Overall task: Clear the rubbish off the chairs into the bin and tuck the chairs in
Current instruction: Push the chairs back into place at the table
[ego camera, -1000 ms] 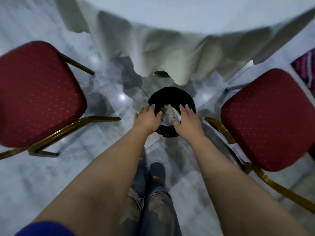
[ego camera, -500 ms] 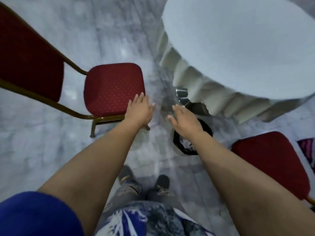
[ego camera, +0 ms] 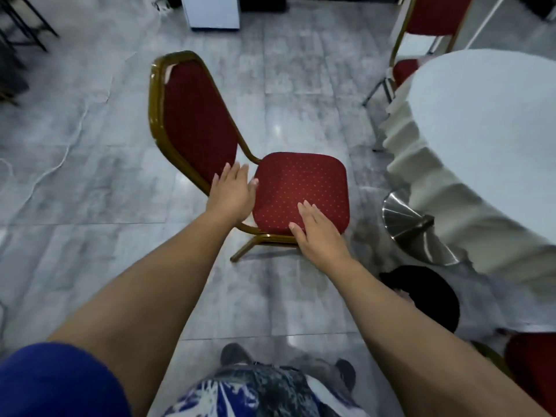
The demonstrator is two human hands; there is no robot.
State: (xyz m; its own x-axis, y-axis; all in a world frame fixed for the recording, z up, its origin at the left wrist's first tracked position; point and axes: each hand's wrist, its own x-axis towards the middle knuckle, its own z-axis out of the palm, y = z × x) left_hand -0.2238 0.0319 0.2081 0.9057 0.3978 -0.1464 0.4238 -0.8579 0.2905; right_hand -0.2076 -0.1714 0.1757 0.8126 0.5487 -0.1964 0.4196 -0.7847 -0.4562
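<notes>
A red padded chair [ego camera: 301, 185] with a gold frame stands in the middle of the floor, its seat bare. My left hand [ego camera: 231, 194] is open at the seat's left edge, near where the backrest meets it. My right hand [ego camera: 319, 233] is open, fingers spread over the seat's near right corner. Whether either hand touches the chair is unclear. The black bin [ego camera: 433, 299] sits on the floor to the right, partly hidden behind my right forearm.
A round table with a white cloth [ego camera: 487, 133] fills the right side, its steel base [ego camera: 412, 230] showing underneath. Another red chair [ego camera: 427, 28] stands behind it and a third [ego camera: 532, 365] at the lower right. A white cabinet [ego camera: 210, 10] is at the far wall.
My view has swung from the bin to the chair on the left. Both hands have left the bin and now reach over the chair's seat, still holding nothing.
</notes>
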